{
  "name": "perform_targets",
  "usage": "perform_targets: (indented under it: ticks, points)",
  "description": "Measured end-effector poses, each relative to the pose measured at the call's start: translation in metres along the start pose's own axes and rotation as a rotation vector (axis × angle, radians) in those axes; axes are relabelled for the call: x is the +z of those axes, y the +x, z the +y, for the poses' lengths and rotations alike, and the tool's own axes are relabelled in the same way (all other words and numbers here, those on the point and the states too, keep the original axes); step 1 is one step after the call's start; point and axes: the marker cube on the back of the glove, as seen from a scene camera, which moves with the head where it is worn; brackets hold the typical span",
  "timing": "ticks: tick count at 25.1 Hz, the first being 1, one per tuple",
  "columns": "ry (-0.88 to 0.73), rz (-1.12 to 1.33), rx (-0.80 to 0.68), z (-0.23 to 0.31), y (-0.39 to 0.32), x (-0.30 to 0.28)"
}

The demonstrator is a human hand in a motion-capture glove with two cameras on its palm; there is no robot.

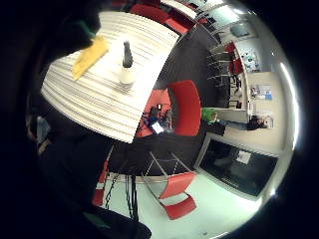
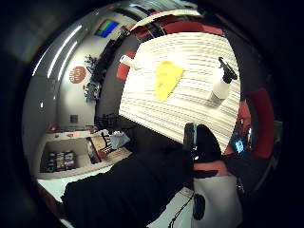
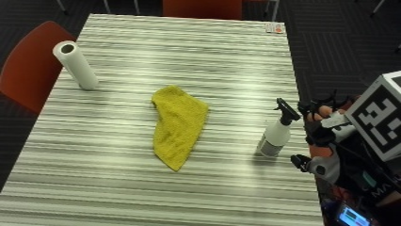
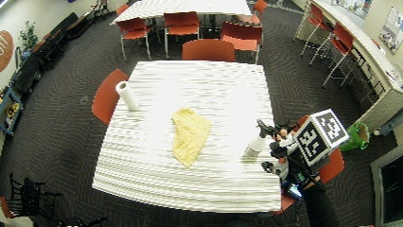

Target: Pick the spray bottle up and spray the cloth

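**Outside view: one bottle, one cloth, one hand beside the tabletop**

Outside view shows one spray bottle [image 3: 276,133] standing upright near the right edge of the striped tabletop [image 3: 188,42], its black trigger head at the top and its body pale. One yellow cloth [image 3: 178,125] lies crumpled around the middle of the tabletop, well apart from the bottle. One white paper roll [image 3: 75,64] lies near the left edge, and one small card-like item [image 3: 275,28] sits at the far right corner (too small to tell what it is).

One gloved right hand [image 3: 323,127] hovers just beside the bottle, off the table's right edge, touching nothing; whether its grip is spread or curled I cannot tell, since the rig covers most of it.

The tabletop is grey-and-white striped. Dark patterned carpet [image 4: 63,118] surrounds it. In the wide outside view three red chairs stand at this table, with more red chairs at a second table [image 4: 182,5] behind and along a counter [image 4: 372,52] at the right wall.
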Motion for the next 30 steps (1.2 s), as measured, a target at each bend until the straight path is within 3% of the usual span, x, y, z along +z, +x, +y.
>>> perform_targets:
  ticks: [22,26,30]
  points:
    - [-0.002,-0.04,-0.012,-0.006,-0.005,0.005]
    - [0.027,-0.231,-0.015,-0.011,0.001,0.011]
    - [0.085,-0.577,0.021,-0.014,0.02,0.028]
